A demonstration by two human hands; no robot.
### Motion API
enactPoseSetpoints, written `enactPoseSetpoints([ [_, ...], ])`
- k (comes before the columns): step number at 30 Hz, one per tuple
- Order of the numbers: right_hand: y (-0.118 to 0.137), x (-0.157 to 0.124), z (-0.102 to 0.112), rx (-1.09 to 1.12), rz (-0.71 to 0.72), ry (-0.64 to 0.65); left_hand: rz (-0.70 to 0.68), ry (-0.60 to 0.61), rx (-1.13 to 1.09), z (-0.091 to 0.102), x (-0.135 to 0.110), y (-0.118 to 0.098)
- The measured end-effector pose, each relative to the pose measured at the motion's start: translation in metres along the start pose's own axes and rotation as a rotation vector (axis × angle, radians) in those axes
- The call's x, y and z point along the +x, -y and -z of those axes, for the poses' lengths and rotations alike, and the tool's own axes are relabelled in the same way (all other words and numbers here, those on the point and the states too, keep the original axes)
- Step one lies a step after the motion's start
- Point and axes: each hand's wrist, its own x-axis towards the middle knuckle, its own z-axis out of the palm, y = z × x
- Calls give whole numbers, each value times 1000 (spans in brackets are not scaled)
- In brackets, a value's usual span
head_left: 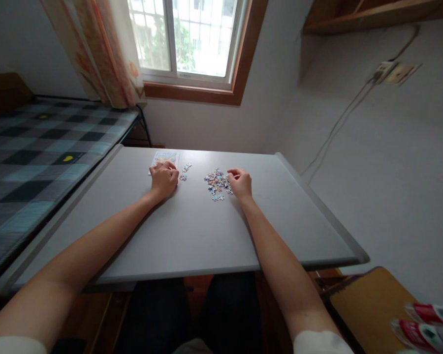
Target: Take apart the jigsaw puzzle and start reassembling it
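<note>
My left hand [164, 179] rests on the grey table [192, 231] with its fingers curled into a loose fist, just below a small printed puzzle card [165, 158]. A few joined puzzle pieces [185, 172] lie just right of that hand. My right hand [239, 183] sits at the right edge of a heap of loose puzzle pieces [216, 183], fingers pinched together; what they hold is too small to make out.
A bed with a checked cover [40, 147] runs along the table's left side. A window [186, 37] and curtain [99, 49] are behind. A wall with a socket and cable [389, 73] is on the right, a wooden chair [369, 305] at lower right.
</note>
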Motion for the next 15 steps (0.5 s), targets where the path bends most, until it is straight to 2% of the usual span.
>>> enactPoseSetpoints([
  [10,1,0,-1,10,6,-7,-46,-92,-20,0,-2,2],
  [15,-2,5,7,45,-5,-65,-21,-150,14,-2,-1,2],
])
